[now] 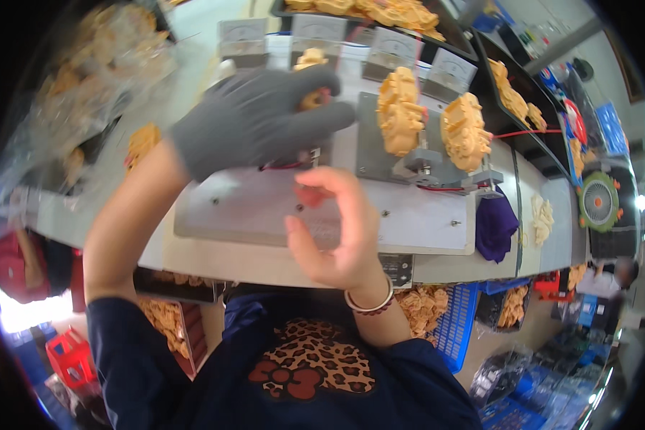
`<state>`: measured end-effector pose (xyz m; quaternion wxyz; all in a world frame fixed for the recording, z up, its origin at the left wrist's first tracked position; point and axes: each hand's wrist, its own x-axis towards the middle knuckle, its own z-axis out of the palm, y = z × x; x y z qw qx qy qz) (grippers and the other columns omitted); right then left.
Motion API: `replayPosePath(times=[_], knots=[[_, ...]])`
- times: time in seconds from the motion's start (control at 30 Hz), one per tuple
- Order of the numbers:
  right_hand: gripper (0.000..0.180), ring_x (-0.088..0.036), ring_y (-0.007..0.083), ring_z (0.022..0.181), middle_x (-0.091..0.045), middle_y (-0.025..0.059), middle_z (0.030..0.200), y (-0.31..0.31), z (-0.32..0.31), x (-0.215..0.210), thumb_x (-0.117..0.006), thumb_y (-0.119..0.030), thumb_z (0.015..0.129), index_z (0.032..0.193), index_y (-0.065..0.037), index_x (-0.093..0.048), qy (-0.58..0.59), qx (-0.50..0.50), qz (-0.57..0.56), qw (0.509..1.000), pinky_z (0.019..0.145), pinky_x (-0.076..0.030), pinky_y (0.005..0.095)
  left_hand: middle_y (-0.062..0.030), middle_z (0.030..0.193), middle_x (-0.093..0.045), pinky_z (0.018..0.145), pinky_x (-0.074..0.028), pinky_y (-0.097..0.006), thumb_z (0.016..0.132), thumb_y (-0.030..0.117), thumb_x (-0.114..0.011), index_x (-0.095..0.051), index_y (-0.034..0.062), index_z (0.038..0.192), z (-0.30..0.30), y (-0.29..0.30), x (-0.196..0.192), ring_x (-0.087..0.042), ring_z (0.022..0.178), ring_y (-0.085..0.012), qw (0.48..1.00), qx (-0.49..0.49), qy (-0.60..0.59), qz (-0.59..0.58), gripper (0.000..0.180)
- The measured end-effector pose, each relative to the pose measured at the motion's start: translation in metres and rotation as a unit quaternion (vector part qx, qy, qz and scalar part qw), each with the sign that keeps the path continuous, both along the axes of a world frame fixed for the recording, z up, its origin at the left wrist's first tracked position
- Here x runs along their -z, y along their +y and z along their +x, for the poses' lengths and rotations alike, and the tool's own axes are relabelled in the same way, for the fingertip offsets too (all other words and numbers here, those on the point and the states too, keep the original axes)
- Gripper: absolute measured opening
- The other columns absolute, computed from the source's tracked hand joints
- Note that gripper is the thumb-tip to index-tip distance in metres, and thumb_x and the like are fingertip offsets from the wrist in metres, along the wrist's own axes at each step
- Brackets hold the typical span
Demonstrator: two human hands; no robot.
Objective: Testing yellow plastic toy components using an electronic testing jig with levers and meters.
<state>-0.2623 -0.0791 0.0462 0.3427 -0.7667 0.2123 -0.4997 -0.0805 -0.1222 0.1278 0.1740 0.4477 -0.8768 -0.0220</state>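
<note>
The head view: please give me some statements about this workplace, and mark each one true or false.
1. The left hand wears a grey glove. True.
2. The right hand wears a glove too. False: the right hand is bare.
3. A bracelet is on the right wrist. True.
4. The cloth beside the white board is green. False: the cloth is purple.
5. The round fan is at the picture's left. False: right.

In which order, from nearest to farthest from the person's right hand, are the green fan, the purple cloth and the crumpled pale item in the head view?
From the right hand:
1. Purple cloth, to its right.
2. Crumpled pale item, right of the cloth.
3. Green fan, farthest right.
</note>
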Motion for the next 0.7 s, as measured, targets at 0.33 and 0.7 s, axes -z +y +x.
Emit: replayPosePath(times=[0.33, 0.7], knots=[[0.050, -0.060, 0.0199, 0.084, -0.058, 0.0146, 0.113, 0.005, 0.004, 0.001, -0.067, -0.002, 0.075, 0.123, 0.000, -0.051, -0.039, 0.019, 0.110, 0.993, 0.070, -0.049, 0.0277, -0.0067, 0.080, -0.062, 0.065, -0.048, -0.029, 0.087, 0.032, -0.062, -0.062, 0.0013, 0.096, 0.047, 0.085, -0.058, -0.057, 0.068, -0.0167, 0.937, -0.036, 0.330, 0.107, 0.032], [0.047, -0.046, 0.0175, 0.062, -0.055, 0.0135, 0.074, 0.030, -0.099, 0.006, -0.051, -0.010, 0.083, 0.122, 0.014, -0.045, -0.032, 0.219, -0.024, 0.975, 0.054, -0.031, 0.0248, 0.0070, 0.073, -0.050, 0.051, -0.035, -0.020, 0.087, 0.030, -0.061, -0.062, 0.0133, 0.093, 0.180, 0.484, 0.207, -0.043, 0.062, -0.0041, 0.503, -0.584, 0.341, 0.538, 0.017]])
